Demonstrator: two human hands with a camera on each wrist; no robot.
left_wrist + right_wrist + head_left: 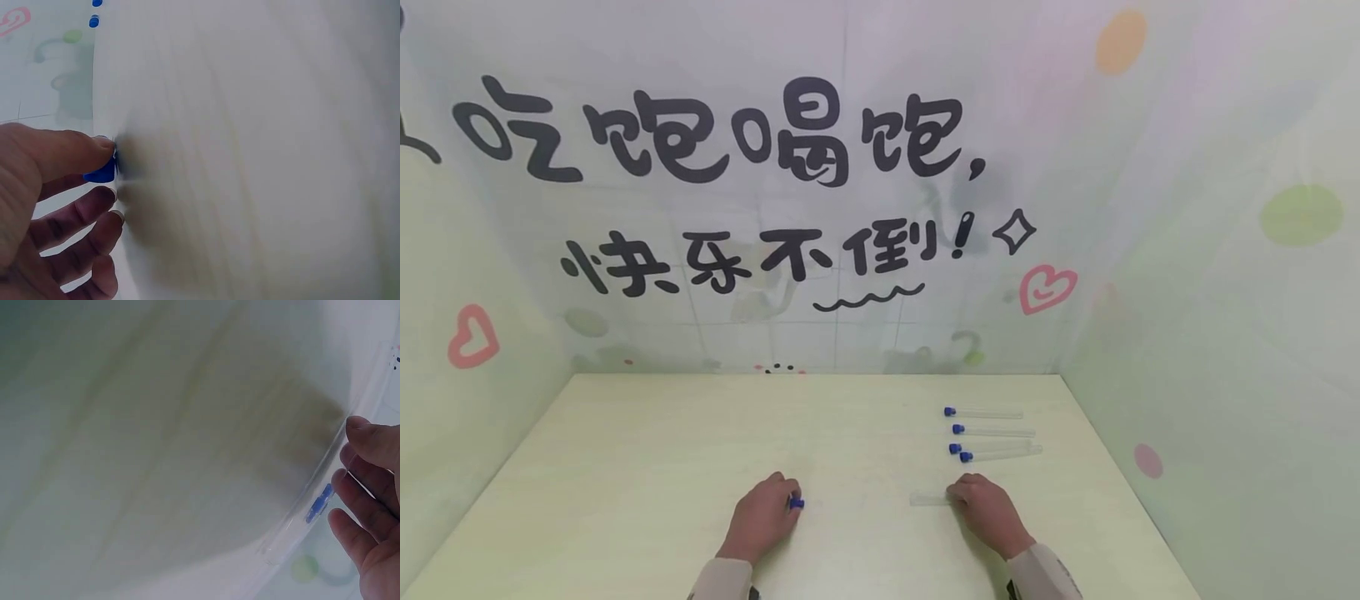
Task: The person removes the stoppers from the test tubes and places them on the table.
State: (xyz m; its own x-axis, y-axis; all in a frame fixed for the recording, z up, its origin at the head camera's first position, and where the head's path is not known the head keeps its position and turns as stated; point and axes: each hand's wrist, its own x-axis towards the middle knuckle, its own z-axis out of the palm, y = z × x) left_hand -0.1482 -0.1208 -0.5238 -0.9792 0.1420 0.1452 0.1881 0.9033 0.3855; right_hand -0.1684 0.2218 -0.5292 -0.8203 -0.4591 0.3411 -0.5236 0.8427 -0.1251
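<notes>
My left hand [762, 517] is low over the table, left of the middle, with thumb and index finger pinching a small blue cap [797, 503]. In the left wrist view the cap [100, 174] shows under the thumb tip, and the other fingers curl loosely below it. To the right, my right hand [991, 514] pinches a clear test tube [927, 500] between thumb and fingertips. The tube lies sideways, one end pointing toward the left hand. Seen from the right wrist, the tube [290, 525] runs slantwise past the fingertips, close over the tabletop. A gap separates cap and tube.
Several clear tubes with blue caps, among them a far one [992, 414] and a near one [1003, 455], lie beyond my right hand, caps to the left. The two nearest almost converge. Printed walls [842, 333] bound the pale table [662, 450] behind and at both sides.
</notes>
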